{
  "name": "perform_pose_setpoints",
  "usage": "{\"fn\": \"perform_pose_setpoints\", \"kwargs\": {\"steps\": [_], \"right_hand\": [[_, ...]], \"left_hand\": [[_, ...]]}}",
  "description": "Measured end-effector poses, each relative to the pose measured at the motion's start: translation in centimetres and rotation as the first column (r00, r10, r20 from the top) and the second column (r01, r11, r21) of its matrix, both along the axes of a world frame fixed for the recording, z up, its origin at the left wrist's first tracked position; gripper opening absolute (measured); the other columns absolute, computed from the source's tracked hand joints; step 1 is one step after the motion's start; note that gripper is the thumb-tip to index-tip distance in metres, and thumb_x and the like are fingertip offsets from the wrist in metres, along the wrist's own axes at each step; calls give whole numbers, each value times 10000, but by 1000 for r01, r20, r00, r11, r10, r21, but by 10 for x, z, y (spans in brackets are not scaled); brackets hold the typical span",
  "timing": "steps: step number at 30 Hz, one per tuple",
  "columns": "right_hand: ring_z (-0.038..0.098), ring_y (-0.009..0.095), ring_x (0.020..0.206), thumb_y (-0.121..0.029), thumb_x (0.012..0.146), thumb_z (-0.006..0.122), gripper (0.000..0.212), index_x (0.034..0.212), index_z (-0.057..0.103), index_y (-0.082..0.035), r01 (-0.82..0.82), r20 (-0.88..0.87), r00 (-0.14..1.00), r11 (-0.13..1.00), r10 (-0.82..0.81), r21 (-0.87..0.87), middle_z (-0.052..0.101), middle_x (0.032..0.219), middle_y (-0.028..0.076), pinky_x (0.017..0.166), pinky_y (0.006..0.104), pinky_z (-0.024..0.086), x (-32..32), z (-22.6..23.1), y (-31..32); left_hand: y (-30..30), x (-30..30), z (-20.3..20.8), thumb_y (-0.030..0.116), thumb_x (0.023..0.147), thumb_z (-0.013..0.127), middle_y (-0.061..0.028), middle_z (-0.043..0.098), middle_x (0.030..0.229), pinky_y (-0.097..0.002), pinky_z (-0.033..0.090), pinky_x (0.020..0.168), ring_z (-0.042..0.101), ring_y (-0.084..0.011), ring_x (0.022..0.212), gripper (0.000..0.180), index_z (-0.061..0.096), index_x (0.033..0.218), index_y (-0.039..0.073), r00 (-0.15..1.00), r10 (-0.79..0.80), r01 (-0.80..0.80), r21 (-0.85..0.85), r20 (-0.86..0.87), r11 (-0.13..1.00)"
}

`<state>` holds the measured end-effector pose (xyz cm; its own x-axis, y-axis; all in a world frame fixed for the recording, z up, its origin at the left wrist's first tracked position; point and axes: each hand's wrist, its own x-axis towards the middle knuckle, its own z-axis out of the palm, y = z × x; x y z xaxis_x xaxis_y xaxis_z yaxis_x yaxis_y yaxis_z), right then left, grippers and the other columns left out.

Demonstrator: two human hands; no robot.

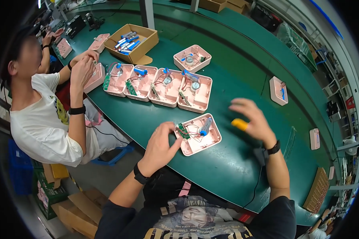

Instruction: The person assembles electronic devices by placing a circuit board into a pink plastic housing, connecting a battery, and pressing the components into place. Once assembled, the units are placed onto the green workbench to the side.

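Observation:
In front of me a pink plastic housing lies tilted on the green table. A green circuit board, thin wires and a blue-grey cylindrical battery are inside it. My left hand holds the housing's left end, thumb and fingers around the edge beside the board. My right hand hovers to the right of the housing with its fingers apart. A yellow cover or piece shows at its thumb; which it is I cannot tell.
Several pink housings with parts stand in a row beyond, another behind them. A cardboard box holds blue batteries. A co-worker sits at left. More housings lie right. A dark corded thing is by my right wrist.

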<state>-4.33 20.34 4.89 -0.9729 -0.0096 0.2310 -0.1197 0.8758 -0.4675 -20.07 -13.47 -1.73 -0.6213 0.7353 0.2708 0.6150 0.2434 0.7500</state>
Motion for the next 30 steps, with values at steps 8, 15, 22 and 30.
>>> {"fn": "perform_pose_setpoints", "kwargs": {"steps": [8,15,22,30], "right_hand": [[645,344,1185,-144,920,795,395,1303,712,-98,-312,-2,950,946,313,-82,690,1251,120,1068,465,468,-46,-4,-69],[667,384,1098,-51,947,680,398,1345,681,-59,-30,83,995,961,55,-276,712,1167,154,985,447,521,-39,-9,-50],[673,369,1176,-78,939,705,413,1352,698,-75,-76,-34,996,997,77,13,693,1314,156,1011,458,538,-46,-20,-41],[676,330,1223,-60,839,829,458,1286,740,-96,-360,-175,922,931,345,-62,666,1408,114,1018,432,567,-49,-26,-66]], "left_hand": [[19,0,3,123,891,857,-155,744,1161,-401,579,891,726,-314,1019,287,751,1121,-12,989,104,-120,152,107,981],[24,-5,-1,157,943,831,-157,779,1063,-373,579,871,737,-301,1015,240,802,1133,14,973,140,-173,175,182,969],[42,-19,3,135,1004,771,-102,796,1041,-313,567,858,715,-146,956,287,782,1272,33,911,75,-133,118,405,984],[55,-33,9,116,1033,716,-81,802,1047,-296,575,789,703,-100,917,484,630,1507,60,781,-227,193,120,582,974]]}}
